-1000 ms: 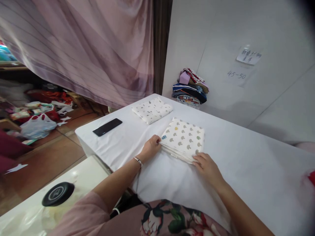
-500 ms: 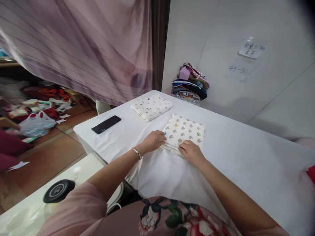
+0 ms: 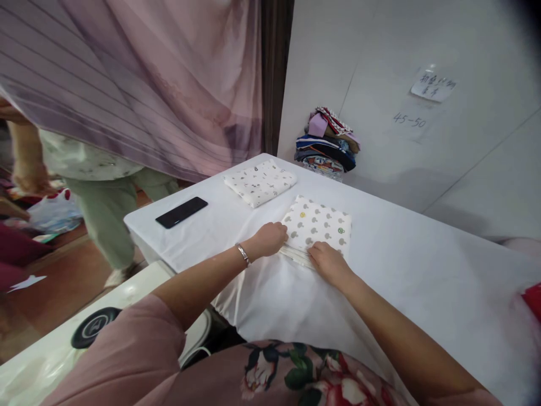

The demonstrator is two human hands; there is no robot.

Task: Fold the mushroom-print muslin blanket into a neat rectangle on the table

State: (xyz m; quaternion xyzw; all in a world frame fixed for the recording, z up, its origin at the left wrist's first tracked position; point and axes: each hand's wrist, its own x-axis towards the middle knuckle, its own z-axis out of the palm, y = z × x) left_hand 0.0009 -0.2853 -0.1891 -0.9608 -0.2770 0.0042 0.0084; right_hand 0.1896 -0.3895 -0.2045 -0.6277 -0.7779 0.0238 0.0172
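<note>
A folded white cloth with grey tree-like prints (image 3: 319,221) lies on the white-covered table (image 3: 406,254). At its near left corner is my left hand (image 3: 270,238), fingers bent and pressed together on the edge. My right hand (image 3: 327,260) pinches the near edge further right, where the folded layers show between both hands. Behind and to the left lies a second folded white cloth with small dark prints (image 3: 261,183), touched by neither hand.
A black phone (image 3: 181,212) lies at the table's left. Folded clothes (image 3: 325,144) are stacked by the wall. A pink curtain (image 3: 190,84) hangs behind. Past the left edge, a person in green trousers (image 3: 101,220) stands near a plastic bag (image 3: 54,214). A black round object (image 3: 95,327) sits lower left.
A person has come into view at the left, below the curtain. My left hand has shifted slightly right along the cloth's corner. My right hand has hardly moved.
</note>
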